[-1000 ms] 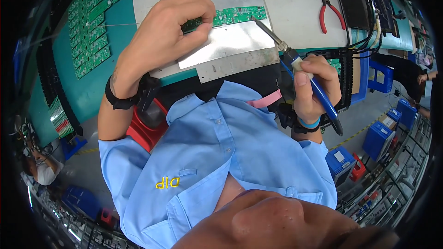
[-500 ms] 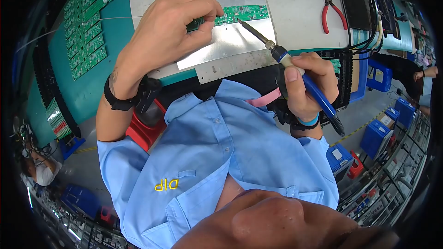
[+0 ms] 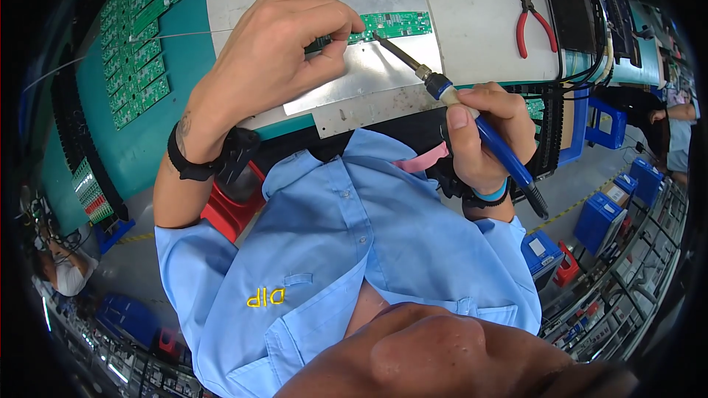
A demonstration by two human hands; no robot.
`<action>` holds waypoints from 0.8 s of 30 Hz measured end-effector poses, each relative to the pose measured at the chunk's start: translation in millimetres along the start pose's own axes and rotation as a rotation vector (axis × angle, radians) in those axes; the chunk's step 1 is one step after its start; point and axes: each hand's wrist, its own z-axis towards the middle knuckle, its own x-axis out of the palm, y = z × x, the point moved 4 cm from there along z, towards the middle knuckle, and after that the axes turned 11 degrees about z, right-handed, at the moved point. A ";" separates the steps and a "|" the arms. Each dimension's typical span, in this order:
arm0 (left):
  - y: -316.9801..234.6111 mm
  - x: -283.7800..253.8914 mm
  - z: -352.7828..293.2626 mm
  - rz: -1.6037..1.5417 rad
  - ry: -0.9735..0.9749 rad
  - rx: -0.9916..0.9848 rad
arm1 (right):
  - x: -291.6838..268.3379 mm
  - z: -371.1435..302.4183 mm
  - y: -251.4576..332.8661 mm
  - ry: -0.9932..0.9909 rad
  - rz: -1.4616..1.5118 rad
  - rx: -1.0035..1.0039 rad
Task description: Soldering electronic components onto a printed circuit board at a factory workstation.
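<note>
A narrow green circuit board [image 3: 404, 23] lies on a shiny metal sheet [image 3: 391, 66] at the far side of my work surface. My left hand [image 3: 284, 40] is closed over the board's left end, thumb and forefinger bent together. Thin grey solder wire [image 3: 192, 33] runs in from the left and disappears behind that hand; its tip is hidden. In my right hand [image 3: 490, 133] is a soldering iron [image 3: 507, 151] with a blue handle, gripped like a pen. Its dark tip meets the board near its front edge, just right of my left fingertips.
Red-handled pliers [image 3: 526, 6] lie at the right, near black cables [image 3: 590, 66]. Several green board panels [image 3: 151, 74] rest on the teal mat [image 3: 188, 114] at the left. A red stool [image 3: 225, 210] stands below the bench edge. Other people are at far left and far right.
The iron's tip has slid slightly left along the board, closer to my left fingertips. My left hand has shifted a little to the right.
</note>
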 end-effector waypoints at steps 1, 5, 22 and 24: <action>-0.2 -0.5 0.4 0.000 0.004 0.000 | 0.4 0.0 0.2 0.027 -0.009 0.027; -0.2 -0.2 -0.4 0.000 0.022 -0.010 | 2.3 0.5 -2.4 0.034 0.008 0.010; 2.4 3.2 -1.0 -0.007 0.034 -0.042 | 8.9 6.5 -6.7 0.070 -0.013 -0.010; 2.5 3.2 -1.2 -0.007 0.034 -0.041 | 9.3 6.6 -7.3 0.067 -0.009 -0.012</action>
